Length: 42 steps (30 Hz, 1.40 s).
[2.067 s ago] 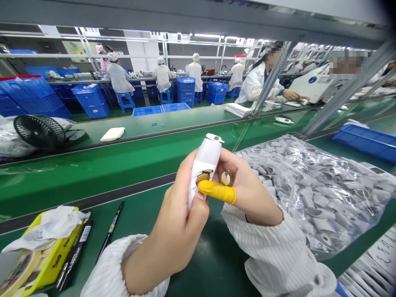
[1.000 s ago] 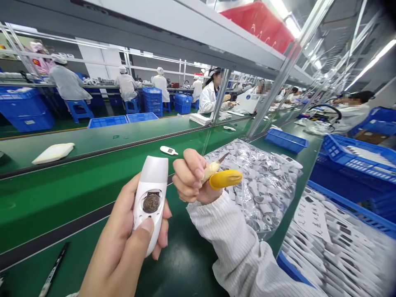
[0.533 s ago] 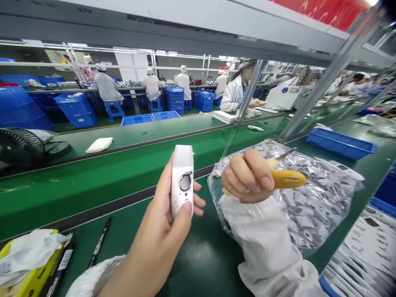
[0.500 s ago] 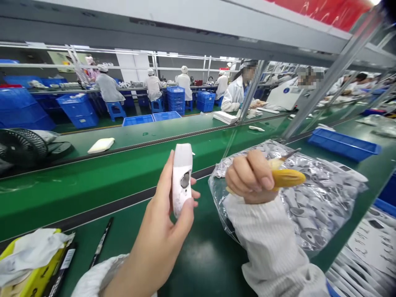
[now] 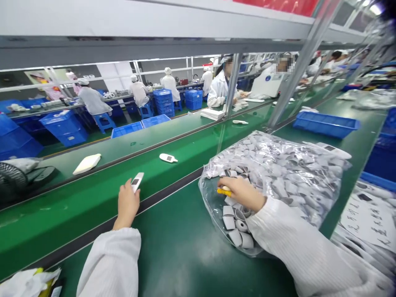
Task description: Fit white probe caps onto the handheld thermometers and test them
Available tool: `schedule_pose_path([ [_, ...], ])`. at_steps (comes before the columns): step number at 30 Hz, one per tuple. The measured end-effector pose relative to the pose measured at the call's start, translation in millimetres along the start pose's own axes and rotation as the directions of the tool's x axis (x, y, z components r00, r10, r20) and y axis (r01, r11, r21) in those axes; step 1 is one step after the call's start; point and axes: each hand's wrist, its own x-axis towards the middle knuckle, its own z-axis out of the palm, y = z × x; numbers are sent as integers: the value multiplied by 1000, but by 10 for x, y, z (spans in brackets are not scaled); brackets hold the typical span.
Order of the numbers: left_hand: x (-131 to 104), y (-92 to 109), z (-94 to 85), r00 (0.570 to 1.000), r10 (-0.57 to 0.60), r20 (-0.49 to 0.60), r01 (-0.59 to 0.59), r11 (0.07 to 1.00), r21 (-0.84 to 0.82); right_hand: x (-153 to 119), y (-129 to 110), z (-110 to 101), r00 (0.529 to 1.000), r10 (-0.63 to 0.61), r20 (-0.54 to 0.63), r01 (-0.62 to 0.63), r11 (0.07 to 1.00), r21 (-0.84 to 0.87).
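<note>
My left hand (image 5: 128,202) reaches over the bright green belt with its fingers closed around the lower end of a white handheld device (image 5: 137,180). A small dark screen shows on the device's face. At the mouth of a clear plastic bag (image 5: 208,206), my right hand (image 5: 239,190) is closed on a yellow-handled tool (image 5: 224,192), most of which is hidden in the hand. Below and around that hand lie many light grey-white hollow caps (image 5: 229,222). I cannot tell whether the fingers also touch a cap.
Another white device (image 5: 168,158) lies on the green belt (image 5: 102,198). A blue tray (image 5: 326,123) stands behind the bag, and white parts with a handwritten sheet (image 5: 368,222) are at right. A fan (image 5: 14,179) sits at far left. Co-workers (image 5: 218,88) sit beyond the belt.
My left hand has carried the device forward and left, over the belt. My right hand has lowered the yellow-handled tool to the bag's mouth. The view has shifted, uncovering another device on the belt.
</note>
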Motion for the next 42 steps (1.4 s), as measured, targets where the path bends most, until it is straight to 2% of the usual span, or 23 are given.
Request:
schedule_pose_path([
  [3,109,-247,157,997,-63,-35,68,988,138,-47,18,44,997,0,72,6,997,-78],
  [6,184,-281,208,994,-61,-90,82,964,254,-137,26,61,989,-44,143,61,992,-115],
  [9,348,-103,302,995,39,-92,-8,948,319,-219,142,125,981,-67,185,103,976,-192],
  [12,596,200,486,980,199,2,-190,931,313,-262,345,232,987,-83,135,108,975,-192],
  [15,847,487,673,938,330,111,-347,903,252,-272,489,300,993,-77,86,88,987,-137],
  [17,980,609,737,914,370,167,-399,895,201,-267,504,295,992,-55,111,67,992,-108],
  [20,1094,652,712,909,350,226,-383,916,122,-238,460,241,987,-27,157,38,997,-71],
  [23,1086,581,596,919,291,266,-302,953,2,-193,455,204,996,2,91,-6,999,37],
  [26,927,515,460,929,239,282,-189,963,-194,-152,497,212,996,72,-46,-54,950,307],
  [27,838,512,410,933,227,281,-149,950,-274,-142,506,216,990,119,-76,-76,904,421],
  [29,606,545,281,940,212,268,-73,891,-448,-125,497,209,969,233,-79,-128,751,647],
  [31,317,620,86,945,213,248,-15,786,-618,-103,445,175,949,310,-47,-142,558,818],
  [33,-8,714,-188,943,234,235,24,657,-754,-64,344,117,940,336,-64,-81,399,913],
  [35,-335,808,-515,927,280,249,62,542,-838,-6,181,39,932,346,-109,5,290,957],
  [38,-755,919,-981,882,366,296,119,436,-892,84,-195,-109,929,345,-135,96,128,987],
  [40,-971,966,-1205,855,424,299,146,357,-923,119,-513,-225,946,295,-136,132,32,991],
  [42,-1141,993,-1348,834,467,294,168,294,-941,125,-838,-340,967,206,-150,161,-39,986],
])
